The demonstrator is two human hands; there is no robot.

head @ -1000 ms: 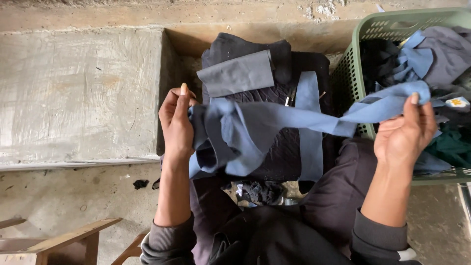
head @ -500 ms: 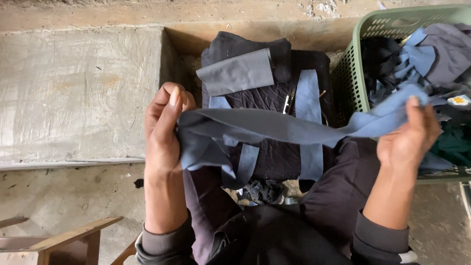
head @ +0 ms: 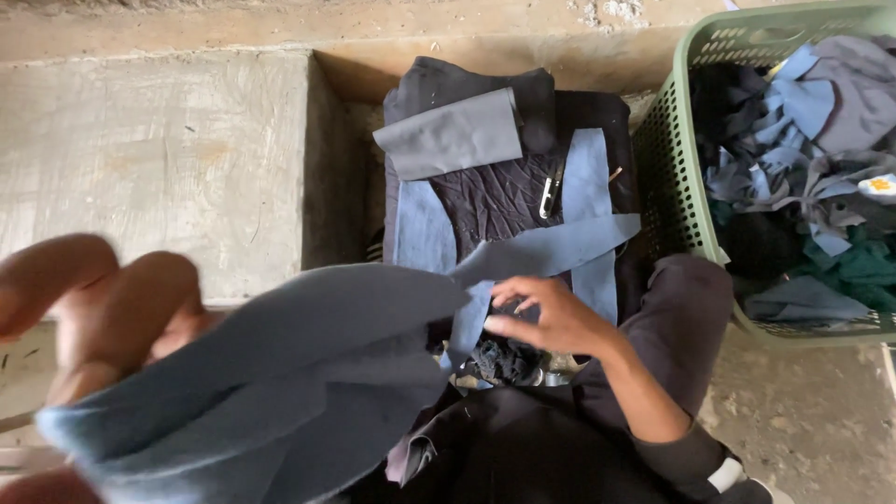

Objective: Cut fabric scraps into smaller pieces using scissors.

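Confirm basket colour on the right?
Light green, perforated plastic basket, clearest in the head view; it holds blue, grey and dark fabric scraps.

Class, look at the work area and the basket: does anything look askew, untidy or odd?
One blue strip lies slanted across the otherwise neat pile of cloth pieces. The scraps in the green basket are jumbled. The left hand is blurred and close to the camera, gripping grey-blue cloth.
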